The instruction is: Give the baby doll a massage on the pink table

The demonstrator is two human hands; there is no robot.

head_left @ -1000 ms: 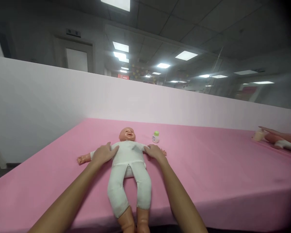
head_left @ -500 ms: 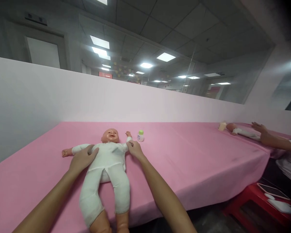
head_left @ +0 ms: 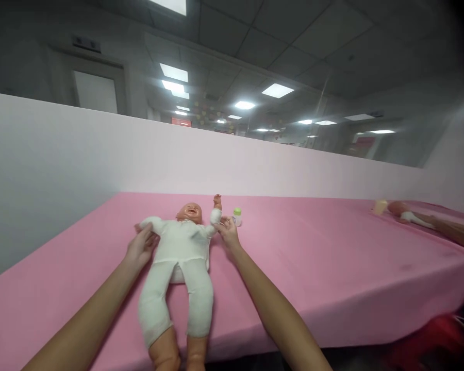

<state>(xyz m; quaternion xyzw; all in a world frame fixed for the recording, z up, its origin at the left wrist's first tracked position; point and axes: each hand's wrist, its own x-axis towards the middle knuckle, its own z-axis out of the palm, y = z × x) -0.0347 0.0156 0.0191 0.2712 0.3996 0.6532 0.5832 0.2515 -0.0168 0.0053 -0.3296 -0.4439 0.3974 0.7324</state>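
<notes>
A baby doll (head_left: 180, 257) in a white suit lies on its back on the pink table (head_left: 332, 257), feet over the near edge. My left hand (head_left: 141, 247) grips the doll's arm on the left side, near the shoulder. My right hand (head_left: 227, 232) holds the doll's other arm, which points up beside the head. A small white bottle with a green cap (head_left: 237, 216) stands just beyond my right hand.
A white partition wall (head_left: 100, 154) runs along the table's far side. At the far right another person's arm (head_left: 454, 232) rests by a second doll (head_left: 406, 214) and a pale bottle (head_left: 380, 206). Something red (head_left: 441, 340) shows below the table edge.
Both doll arms have been lifted from lying spread out toward the head. My hands slid outward along the arms. The view swung slightly back to the left.
</notes>
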